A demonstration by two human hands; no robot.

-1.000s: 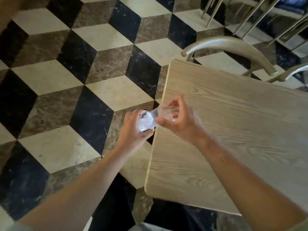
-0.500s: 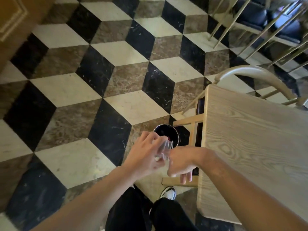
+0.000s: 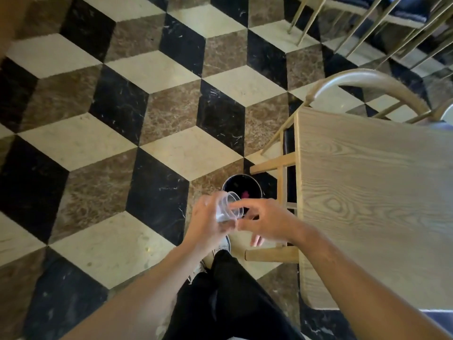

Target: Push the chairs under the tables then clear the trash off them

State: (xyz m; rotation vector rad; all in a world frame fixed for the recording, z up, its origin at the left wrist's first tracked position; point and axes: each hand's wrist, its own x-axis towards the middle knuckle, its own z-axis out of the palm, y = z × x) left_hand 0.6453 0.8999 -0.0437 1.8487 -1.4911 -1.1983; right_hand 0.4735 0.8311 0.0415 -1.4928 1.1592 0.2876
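A clear plastic cup (image 3: pixel 229 208) lies on its side between my two hands, its mouth turned toward the small black bin (image 3: pixel 241 190) on the floor just beyond. My left hand (image 3: pixel 208 223) wraps the cup's base. My right hand (image 3: pixel 264 220) has thumb and forefinger on the cup's rim, the other fingers hanging loose. The light wooden table (image 3: pixel 372 207) stands to the right. A chair with a curved wooden back (image 3: pixel 362 83) is tucked at its far end.
Wooden rungs and legs (image 3: pixel 277 165) show under the table's left edge, close to the bin. The floor is a black, cream and brown cube pattern (image 3: pixel 137 143). More chair legs (image 3: pixel 367 25) stand at the top right. My dark trousers (image 3: pixel 228 298) are below.
Both hands have carried the cup off the table's edge and down to the left, above the bin. The view has swung left, so the table now sits at the right.
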